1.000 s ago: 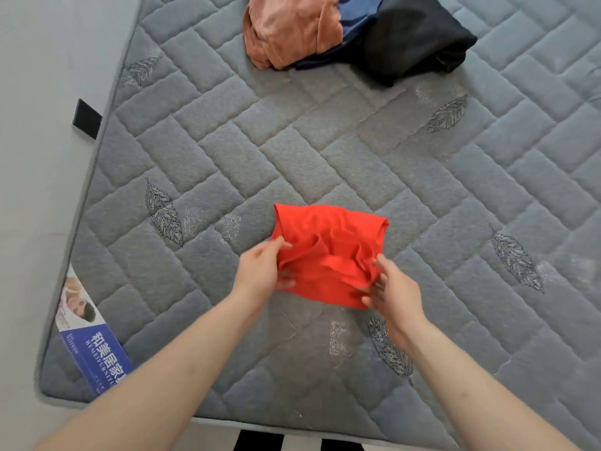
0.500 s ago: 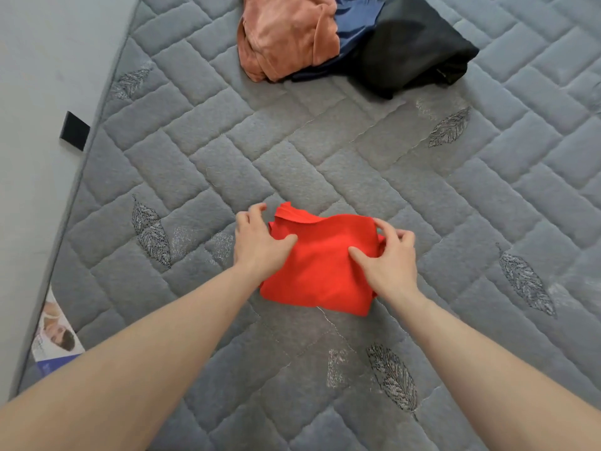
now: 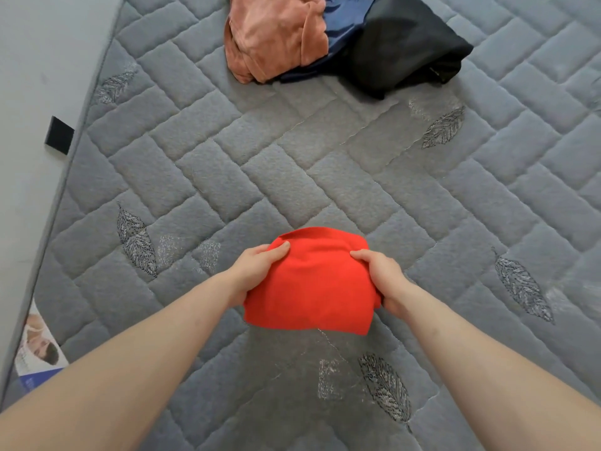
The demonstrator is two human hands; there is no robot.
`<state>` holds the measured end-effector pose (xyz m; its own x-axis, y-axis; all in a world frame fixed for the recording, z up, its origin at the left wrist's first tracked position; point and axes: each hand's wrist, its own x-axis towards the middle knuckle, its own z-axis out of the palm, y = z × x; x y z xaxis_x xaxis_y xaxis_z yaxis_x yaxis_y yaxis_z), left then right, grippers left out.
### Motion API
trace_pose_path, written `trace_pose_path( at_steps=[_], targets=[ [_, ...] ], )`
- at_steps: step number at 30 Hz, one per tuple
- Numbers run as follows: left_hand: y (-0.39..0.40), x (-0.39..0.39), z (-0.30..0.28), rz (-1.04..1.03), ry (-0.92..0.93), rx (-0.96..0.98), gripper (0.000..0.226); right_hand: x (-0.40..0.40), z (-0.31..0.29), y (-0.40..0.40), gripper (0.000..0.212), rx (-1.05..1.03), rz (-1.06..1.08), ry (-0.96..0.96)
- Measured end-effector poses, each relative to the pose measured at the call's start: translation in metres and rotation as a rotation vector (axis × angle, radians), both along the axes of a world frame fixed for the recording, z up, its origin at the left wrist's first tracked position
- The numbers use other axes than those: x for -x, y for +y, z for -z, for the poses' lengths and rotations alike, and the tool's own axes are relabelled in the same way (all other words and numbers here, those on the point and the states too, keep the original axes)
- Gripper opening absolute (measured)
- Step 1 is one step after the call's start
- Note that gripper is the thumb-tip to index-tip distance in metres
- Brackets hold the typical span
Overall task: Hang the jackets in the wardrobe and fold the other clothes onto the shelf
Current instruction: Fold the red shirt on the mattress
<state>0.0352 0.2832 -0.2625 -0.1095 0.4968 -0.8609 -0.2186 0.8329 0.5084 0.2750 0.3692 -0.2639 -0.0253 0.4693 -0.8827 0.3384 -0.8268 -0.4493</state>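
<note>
A folded red garment [image 3: 312, 284] is held just above the grey quilted mattress [image 3: 325, 164]. My left hand [image 3: 257, 268] grips its left edge, thumb on top and fingers beneath. My right hand [image 3: 380, 275] grips its right edge the same way. At the far end of the mattress lies a pile of loose clothes: a rust-orange garment [image 3: 276, 34], a dark blue one [image 3: 344, 14] partly under it, and a black one [image 3: 406, 43] on the right.
The mattress's left edge runs beside a pale floor [image 3: 29, 92]. A black tab [image 3: 60, 135] sticks out from that edge. A printed label [image 3: 35, 346] sits at the near left corner.
Both hands shifted from pressing the red garment's top to gripping its two sides. The folded garment now looks lifted off the mattress and closer to me.
</note>
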Motion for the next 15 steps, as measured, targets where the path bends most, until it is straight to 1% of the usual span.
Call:
trace_pose_path(
  at_steps=[1,2,3,4,5,6,7,8,9,10,11,12,13,14,15],
  targets=[
    [-0.005,-0.002,0.002,0.037,0.049,0.03,0.042,-0.002,0.002,-0.003,0.026,0.024,-0.034,-0.032],
    [-0.009,-0.004,0.005,0.119,0.151,0.057,0.041,-0.004,0.004,-0.008,0.035,0.02,-0.114,-0.082],
    [-0.014,-0.006,0.009,0.225,0.281,0.085,0.04,-0.005,0.009,-0.014,0.042,-0.022,-0.208,-0.146],
    [-0.019,-0.008,0.012,0.327,0.401,0.111,0.041,-0.006,0.013,-0.022,0.047,-0.114,-0.275,-0.232],
    [-0.022,-0.012,0.015,0.392,0.495,0.129,0.043,-0.006,0.011,-0.031,0.053,-0.236,-0.301,-0.292],
    [-0.024,-0.015,0.016,0.406,0.56,0.132,0.043,-0.006,0.007,-0.042,0.057,-0.405,-0.312,-0.311],
    [-0.026,-0.019,0.015,0.376,0.617,0.106,0.041,-0.006,0.003,-0.051,0.059,-0.611,-0.343,-0.299],
    [-0.027,-0.023,0.014,0.325,0.692,0.011,0.038,-0.006,0.002,-0.06,0.061,-0.779,-0.413,-0.264],
    [-0.029,-0.027,0.012,0.3,0.774,-0.169,0.037,-0.007,0.003,-0.067,0.061,-0.873,-0.499,-0.223],
    [-0.032,-0.029,0.009,0.332,0.835,-0.38,0.041,-0.008,0.006,-0.073,0.063,-0.882,-0.583,-0.203],
    [-0.035,-0.03,0.008,0.414,0.856,-0.549,0.046,-0.01,0.009,-0.078,0.068,-0.825,-0.655,-0.212],
    [-0.038,-0.03,0.008,0.519,0.858,-0.639,0.049,-0.012,0.013,-0.082,0.076,-0.747,-0.704,-0.231],
    [-0.041,-0.029,0.008,0.628,0.861,-0.643,0.048,-0.015,0.017,-0.083,0.086,-0.684,-0.73,-0.25],
    [-0.044,-0.028,0.009,0.717,0.869,-0.579,0.046,-0.016,0.019,-0.082,0.093,-0.636,-0.739,-0.265],
    [-0.046,-0.028,0.012,0.773,0.879,-0.484,0.044,-0.018,0.019,-0.079,0.096,-0.595,-0.734,-0.27]
  ],
)
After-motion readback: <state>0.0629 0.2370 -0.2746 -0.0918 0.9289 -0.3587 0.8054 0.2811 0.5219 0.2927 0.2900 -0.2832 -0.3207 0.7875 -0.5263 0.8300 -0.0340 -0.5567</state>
